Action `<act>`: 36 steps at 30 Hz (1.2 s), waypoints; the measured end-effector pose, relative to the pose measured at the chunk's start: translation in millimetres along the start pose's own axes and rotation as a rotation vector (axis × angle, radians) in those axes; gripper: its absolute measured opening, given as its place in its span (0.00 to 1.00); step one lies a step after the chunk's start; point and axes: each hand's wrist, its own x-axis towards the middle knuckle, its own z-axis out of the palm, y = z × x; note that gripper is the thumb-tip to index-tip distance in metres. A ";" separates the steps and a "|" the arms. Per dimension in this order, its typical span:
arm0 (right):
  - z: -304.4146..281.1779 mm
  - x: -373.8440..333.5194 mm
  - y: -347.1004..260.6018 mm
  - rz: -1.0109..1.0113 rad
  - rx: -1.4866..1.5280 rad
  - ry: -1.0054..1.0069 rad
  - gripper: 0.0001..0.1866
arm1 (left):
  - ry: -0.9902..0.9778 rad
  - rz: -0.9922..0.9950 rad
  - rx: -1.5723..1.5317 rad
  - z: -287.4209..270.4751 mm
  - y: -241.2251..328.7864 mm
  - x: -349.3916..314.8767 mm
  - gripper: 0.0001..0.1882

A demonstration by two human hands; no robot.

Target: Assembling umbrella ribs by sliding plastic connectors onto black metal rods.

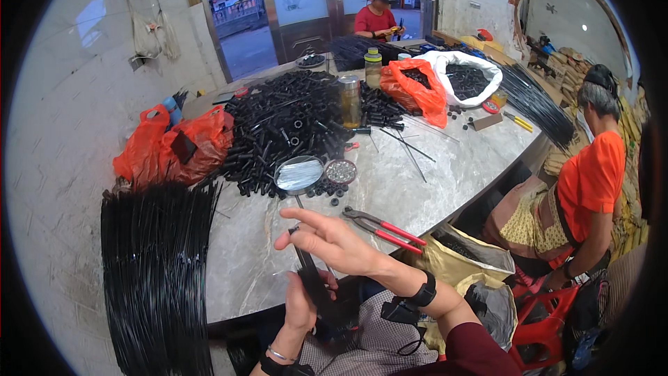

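Observation:
My left hand [300, 306], low at the table's near edge, is closed around a long dark rod-like piece [316, 291]. Its upper end slants up beneath my other hand, and its lower end is lost in shadow over my lap. A thin light strip pokes out by the left fingertips. Just above, my right hand [334, 242] pinches a small black part [293, 229] between thumb and fingertip, the index finger stretched to the left. Pincers [383, 226] with red handles lie to the right of it. A round dish of thin silvery pins [299, 175] stands beyond.
A heap of black plastic tubes [278, 111] covers the table's middle. Black rods [154, 278] lie bundled at left. Orange bags [174, 141], a white bag [463, 76], a small dish of metal bits [341, 172] and a jar [349, 101] stand around. Two other people sit nearby.

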 end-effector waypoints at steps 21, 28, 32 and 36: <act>30.7 -94.7 28.0 0.404 -0.270 0.123 0.21 | 0.085 0.113 0.199 7.0 -0.8 -20.8 0.13; 61.1 -120.5 71.1 0.363 0.049 0.132 0.15 | 0.073 -0.005 0.282 11.8 3.7 -28.6 0.15; 65.6 -115.1 49.4 0.462 0.312 0.151 0.09 | 0.032 -0.096 0.389 13.5 13.4 -31.3 0.16; 59.4 -118.7 52.4 0.465 0.273 0.139 0.09 | 0.014 0.024 0.454 17.1 10.9 -26.0 0.15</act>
